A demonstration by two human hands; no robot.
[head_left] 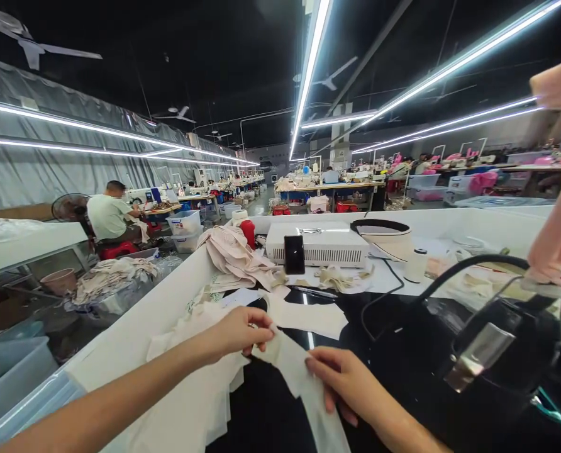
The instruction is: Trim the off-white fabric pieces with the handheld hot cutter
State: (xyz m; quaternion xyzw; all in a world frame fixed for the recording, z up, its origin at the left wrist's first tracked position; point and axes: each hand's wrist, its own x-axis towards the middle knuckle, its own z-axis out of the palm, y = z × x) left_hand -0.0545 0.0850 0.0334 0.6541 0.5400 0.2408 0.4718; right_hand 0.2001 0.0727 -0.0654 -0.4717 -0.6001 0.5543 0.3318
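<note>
A curved strip of cream fabric (292, 362) stretches between my two hands over the black tabletop (266, 421). My left hand (243, 333) pinches its upper end between thumb and fingers. Lower down, my right hand (341, 377) grips the strip's right edge, thumb on top and some fingers hidden beneath. Just beyond lies another cream fabric piece (313, 316), flat on the black surface. Under my left forearm spreads a layered stack of cream pieces (181, 402).
A white box (316, 242) with a phone (294, 254) against it stands at the back, beside heaped pinkish fabric (238, 255). To the right is a dark machine (502, 346) with a cable. A seated person (113, 214) works at far left.
</note>
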